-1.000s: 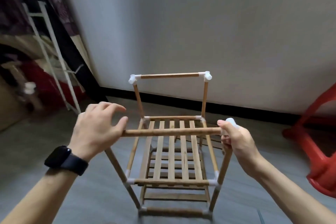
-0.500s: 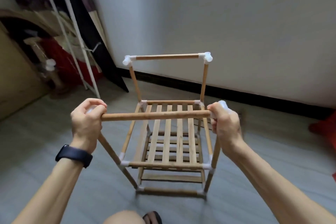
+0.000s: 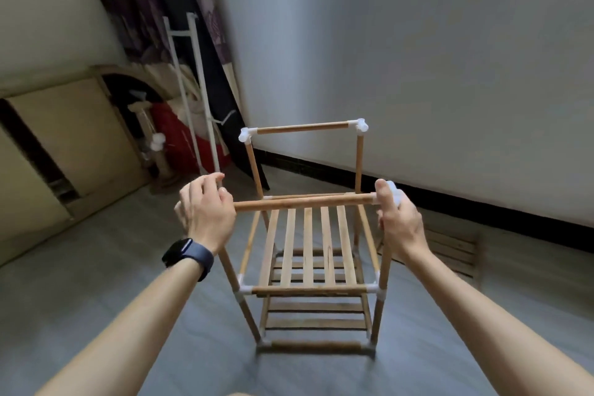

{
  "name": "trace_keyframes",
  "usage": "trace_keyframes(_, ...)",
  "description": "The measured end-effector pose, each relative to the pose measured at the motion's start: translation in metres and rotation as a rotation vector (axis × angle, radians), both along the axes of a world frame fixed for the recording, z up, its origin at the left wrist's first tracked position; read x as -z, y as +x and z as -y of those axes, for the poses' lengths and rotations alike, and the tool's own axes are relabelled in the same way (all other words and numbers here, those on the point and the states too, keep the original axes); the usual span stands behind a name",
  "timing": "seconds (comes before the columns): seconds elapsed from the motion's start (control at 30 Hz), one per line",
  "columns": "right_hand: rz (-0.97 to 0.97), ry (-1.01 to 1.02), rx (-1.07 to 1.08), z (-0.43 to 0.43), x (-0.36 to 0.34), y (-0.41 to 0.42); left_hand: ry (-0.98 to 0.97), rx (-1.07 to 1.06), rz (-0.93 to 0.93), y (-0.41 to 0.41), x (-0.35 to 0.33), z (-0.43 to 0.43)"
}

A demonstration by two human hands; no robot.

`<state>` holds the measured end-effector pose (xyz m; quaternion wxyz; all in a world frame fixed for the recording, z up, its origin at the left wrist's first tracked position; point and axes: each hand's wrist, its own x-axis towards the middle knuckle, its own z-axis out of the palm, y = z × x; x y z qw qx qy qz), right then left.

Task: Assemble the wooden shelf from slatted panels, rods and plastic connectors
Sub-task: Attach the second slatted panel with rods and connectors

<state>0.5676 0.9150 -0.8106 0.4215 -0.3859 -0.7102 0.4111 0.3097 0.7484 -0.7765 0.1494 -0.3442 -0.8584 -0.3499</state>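
Left hand [image 3: 205,212] loosened at rod [image 3: 305,202], grip slack | right hand [image 3: 397,219] grip clasps rod end

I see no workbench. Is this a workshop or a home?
Probably a home room: patterned curtain in the corner, white rack beside it, and the wooden shelf standing on a grey floor.

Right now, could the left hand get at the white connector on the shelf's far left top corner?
Probably yes. The left hand sits at the left end of the near rod, and only open air lies between it and the far left connector; it would have to leave that end.
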Motion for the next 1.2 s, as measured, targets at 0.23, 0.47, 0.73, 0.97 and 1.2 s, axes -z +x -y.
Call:
trace_keyframes(0.23,0.547,0.204,-0.018,0.000,0.103,0.082,-0.168,0.819,-0.641,0.130,0.044,-0.045)
trace_keyframes(0.47,1.249,-0.146,-0.148,0.013,0.252,0.200,-1.012,1.173,-0.476,0.248,0.220,-0.094)
trace_keyframes(0.73,1.384,-0.502,-0.213,-0.024,0.336,0.246,-1.383,0.973,0.003,0.283,0.378,-0.144)
trace_keyframes(0.97,1.245,-0.429,0.018,-0.179,0.350,0.216,-1.479,0.969,-0.018,0.273,0.428,-0.141)
trace_keyframes(1.2,1.278,-0.459,0.057,-0.242,0.379,0.188,-1.505,0.975,0.012,0.272,0.432,-0.141)
